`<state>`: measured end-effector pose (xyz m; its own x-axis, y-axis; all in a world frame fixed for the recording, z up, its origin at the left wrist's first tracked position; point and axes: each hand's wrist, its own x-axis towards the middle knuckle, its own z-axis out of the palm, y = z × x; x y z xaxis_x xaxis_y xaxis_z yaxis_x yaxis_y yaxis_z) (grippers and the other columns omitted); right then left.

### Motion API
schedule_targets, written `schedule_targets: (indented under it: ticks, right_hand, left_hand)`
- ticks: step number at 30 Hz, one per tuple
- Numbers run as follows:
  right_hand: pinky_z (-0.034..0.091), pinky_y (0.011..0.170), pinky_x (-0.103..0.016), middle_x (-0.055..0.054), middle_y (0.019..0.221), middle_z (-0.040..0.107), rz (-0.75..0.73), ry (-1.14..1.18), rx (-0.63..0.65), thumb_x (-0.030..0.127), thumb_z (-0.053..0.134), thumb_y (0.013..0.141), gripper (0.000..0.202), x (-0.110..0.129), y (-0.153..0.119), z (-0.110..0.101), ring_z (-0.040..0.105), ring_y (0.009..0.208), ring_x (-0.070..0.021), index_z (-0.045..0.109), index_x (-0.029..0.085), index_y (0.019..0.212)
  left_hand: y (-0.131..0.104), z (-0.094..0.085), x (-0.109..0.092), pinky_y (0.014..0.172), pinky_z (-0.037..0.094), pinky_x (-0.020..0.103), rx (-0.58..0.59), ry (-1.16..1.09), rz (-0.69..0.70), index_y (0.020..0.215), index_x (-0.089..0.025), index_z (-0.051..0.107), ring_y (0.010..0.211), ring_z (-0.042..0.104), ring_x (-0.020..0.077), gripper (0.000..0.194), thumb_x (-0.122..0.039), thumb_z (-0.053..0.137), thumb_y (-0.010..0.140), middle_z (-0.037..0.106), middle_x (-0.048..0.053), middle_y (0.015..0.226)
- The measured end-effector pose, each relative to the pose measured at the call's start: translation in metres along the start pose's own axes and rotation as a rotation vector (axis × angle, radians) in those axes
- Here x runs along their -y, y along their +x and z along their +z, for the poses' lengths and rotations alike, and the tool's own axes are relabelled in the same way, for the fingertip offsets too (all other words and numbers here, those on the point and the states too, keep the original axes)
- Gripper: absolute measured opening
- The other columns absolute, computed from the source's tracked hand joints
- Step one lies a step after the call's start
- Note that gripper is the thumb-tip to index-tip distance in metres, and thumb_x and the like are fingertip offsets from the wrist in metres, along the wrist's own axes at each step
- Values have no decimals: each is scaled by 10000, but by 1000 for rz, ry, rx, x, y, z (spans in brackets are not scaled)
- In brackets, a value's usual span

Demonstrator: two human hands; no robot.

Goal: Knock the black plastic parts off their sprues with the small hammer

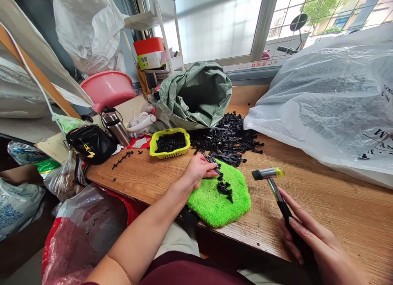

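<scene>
Lower right of frame: right hand point(310, 240) wrapped closed round the black grip of a small hammer point(272, 179), head raised just above the worktop point(322, 203), yellow face to the right.

Centre: left hand point(199, 169) pinches a black plastic piece point(215, 164) between thumb and fingers, resting it on the upper edge of the green pad point(219, 205). A second black piece point(224, 189) lies loose mid-pad.

Judgement — the piece should sit flat on the pad before any blow, fingertips kept back at its far end, clear of the hammer's path; short, square taps, since the soft pad gives little support against a skewed hit. The loose piece on the pad is near enough to get caught under the head.

Beyond: pile of black parts point(229, 140) touching the pad's top edge; yellow basket point(169, 143) of more parts to its left; green sack point(196, 95) behind. Large clear bag point(331, 101) crowds the right — limits swing room. Black pouch point(91, 142), steel flask point(116, 127), pink basin point(108, 88) upper left.
</scene>
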<state>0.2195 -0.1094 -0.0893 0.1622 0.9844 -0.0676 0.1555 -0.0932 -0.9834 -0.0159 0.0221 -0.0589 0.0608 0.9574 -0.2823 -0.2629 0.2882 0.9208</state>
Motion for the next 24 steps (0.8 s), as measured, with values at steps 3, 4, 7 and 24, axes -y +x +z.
schedule_targets:
  ticks: [3, 4, 7, 24]
  right_hand:
    - [492, 852, -422, -58, 1250, 608, -324, -264, 145, 484, 513, 881, 493, 23, 6, 2, 581, 1088, -303, 514, 345, 1354]
    - [451, 929, -445, -39, 1306, 572, -417, -339, 183, 435, 470, 912, 476, 32, 10, 4, 522, 1179, -308, 480, 344, 1379]
    - [510, 816, -437, -50, 1224, 627, -625, -599, 216, 290, 339, 934, 507, 50, 24, 14, 631, 1009, -297, 379, 355, 1436]
    - [491, 610, -371, -71, 898, 682, -656, -820, 239, 168, 309, 885, 606, 44, 38, 28, 645, 661, -259, 342, 359, 1459]
  left_hand:
    - [-1, 0, 0, 479, 523, 180, 2, 7, 17, 733, -149, 412, 454, 578, 71, 310, 14, 675, 732, 579, -32, 586]
    - [-1, 0, 0, 477, 523, 180, 0, 6, 24, 735, -151, 407, 453, 578, 72, 305, 21, 659, 739, 575, -35, 579]
    - [-1, 1, 0, 468, 524, 173, -1, 7, 35, 750, -155, 401, 453, 581, 71, 297, 32, 633, 746, 568, -47, 574]
    - [7, -1, 8, 456, 525, 194, -13, 21, 83, 727, -164, 406, 442, 584, 86, 390, -62, 772, 637, 576, -46, 559]
